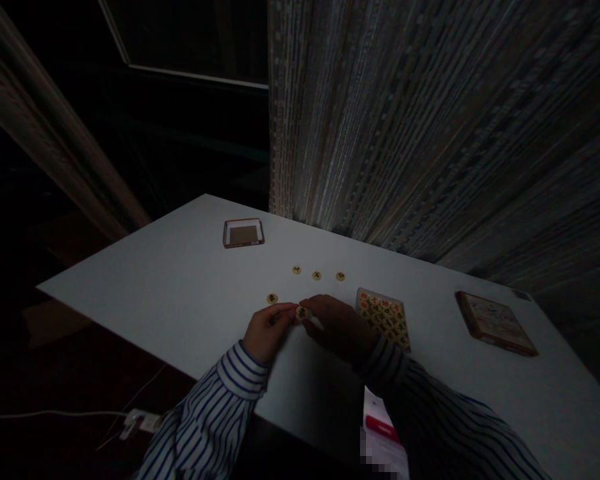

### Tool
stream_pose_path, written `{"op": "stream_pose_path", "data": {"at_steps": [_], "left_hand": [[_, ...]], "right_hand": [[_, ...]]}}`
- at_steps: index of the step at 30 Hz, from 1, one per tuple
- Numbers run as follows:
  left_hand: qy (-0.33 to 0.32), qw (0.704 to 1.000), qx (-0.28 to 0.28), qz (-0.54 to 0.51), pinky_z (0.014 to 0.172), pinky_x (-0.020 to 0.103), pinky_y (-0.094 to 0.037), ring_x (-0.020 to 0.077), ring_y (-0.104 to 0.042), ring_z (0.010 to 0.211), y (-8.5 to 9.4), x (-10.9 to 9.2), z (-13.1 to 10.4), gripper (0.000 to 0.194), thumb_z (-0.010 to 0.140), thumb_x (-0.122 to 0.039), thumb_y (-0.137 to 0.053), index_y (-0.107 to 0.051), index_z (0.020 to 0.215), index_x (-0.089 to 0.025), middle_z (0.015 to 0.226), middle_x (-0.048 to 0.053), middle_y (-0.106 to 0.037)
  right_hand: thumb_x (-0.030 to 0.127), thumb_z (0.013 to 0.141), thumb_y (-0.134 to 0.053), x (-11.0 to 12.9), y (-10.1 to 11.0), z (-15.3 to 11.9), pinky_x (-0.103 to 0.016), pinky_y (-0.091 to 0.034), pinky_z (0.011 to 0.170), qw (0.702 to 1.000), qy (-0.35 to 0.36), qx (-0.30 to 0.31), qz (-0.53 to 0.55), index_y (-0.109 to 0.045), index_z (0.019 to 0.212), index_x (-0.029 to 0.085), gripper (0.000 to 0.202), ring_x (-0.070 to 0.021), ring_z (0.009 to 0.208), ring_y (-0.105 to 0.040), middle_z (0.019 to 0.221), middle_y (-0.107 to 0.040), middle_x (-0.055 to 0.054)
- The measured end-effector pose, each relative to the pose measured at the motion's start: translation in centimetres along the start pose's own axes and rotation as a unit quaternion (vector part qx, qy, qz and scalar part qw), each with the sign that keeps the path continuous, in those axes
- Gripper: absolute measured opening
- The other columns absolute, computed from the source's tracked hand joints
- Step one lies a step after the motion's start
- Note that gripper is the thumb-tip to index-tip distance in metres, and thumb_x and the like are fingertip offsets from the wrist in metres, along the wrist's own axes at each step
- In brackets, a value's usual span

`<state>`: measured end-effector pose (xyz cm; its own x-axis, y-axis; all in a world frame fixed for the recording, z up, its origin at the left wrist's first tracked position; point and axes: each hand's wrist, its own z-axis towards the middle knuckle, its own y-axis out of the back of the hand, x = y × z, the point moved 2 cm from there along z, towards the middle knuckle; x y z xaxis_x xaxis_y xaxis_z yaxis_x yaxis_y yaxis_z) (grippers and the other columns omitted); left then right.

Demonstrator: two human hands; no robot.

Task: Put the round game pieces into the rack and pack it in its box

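Note:
Between my two hands, a round pale game piece with a dark character is held up over the white table. The fingertips of my left hand pinch its left side, and those of my right hand close on its right side. Just beyond my left hand lies one piece. Farther back, three more, a left one, a middle one and a right one, form a loose row. Right of my right hand, a tray holds rows of red- and dark-marked pieces, partly hidden by my wrist.
An open, shallow box lid lies at the back left of the white table. A closed box is at the right. Hanging strands border the far edge. A lit pink-white object shows below my right forearm.

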<state>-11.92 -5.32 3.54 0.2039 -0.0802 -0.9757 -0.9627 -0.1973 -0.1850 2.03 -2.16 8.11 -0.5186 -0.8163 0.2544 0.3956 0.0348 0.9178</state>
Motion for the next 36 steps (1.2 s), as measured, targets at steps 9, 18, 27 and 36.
{"op": "stream_pose_path", "data": {"at_steps": [9,18,27,36], "left_hand": [[-0.027,0.999,0.015,0.044,0.076,0.034,-0.05,0.0179,-0.064,0.072,-1.7,-0.8,0.5,0.023,0.061,-0.032,-0.066,-0.068,0.076,-0.015,0.074,0.005,-0.071],[-0.038,0.996,0.036,0.071,0.077,0.033,-0.049,0.0181,-0.063,0.075,-3.7,-1.0,1.0,0.023,0.063,-0.032,-0.065,-0.069,0.077,-0.015,0.078,0.006,-0.071],[-0.016,0.998,0.053,0.034,0.072,0.031,-0.049,0.0167,-0.063,0.07,-6.0,-1.0,1.7,0.027,0.059,-0.033,-0.069,-0.069,0.077,-0.013,0.075,0.007,-0.07],[-0.006,0.998,0.061,0.018,0.069,0.03,-0.05,0.015,-0.062,0.067,-7.7,-0.3,2.2,0.026,0.06,-0.032,-0.068,-0.068,0.079,-0.014,0.074,0.005,-0.07]], "right_hand": [[0.021,0.085,-0.042,-1.1,1.4,-1.0,-0.031,-0.045,0.075,0.999,-0.004,-0.027,0.017,-0.059,0.093,0.015,0.02,-0.0171,0.086,-0.056,0.09,-0.063,-0.009],[0.019,0.082,-0.045,-2.5,2.5,-2.0,-0.031,-0.046,0.075,0.999,-0.019,-0.044,0.011,-0.059,0.092,0.014,0.018,-0.0174,0.083,-0.058,0.088,-0.064,-0.009],[0.02,0.082,-0.046,-4.0,3.8,-3.2,-0.031,-0.045,0.074,0.998,-0.022,-0.056,0.013,-0.059,0.091,0.016,0.016,-0.0164,0.082,-0.057,0.088,-0.063,-0.008],[0.022,0.08,-0.052,-5.7,3.8,-4.3,-0.032,-0.047,0.073,0.994,-0.033,-0.098,0.033,-0.057,0.102,0.014,0.024,-0.0174,0.082,-0.058,0.091,-0.063,-0.009]]}}
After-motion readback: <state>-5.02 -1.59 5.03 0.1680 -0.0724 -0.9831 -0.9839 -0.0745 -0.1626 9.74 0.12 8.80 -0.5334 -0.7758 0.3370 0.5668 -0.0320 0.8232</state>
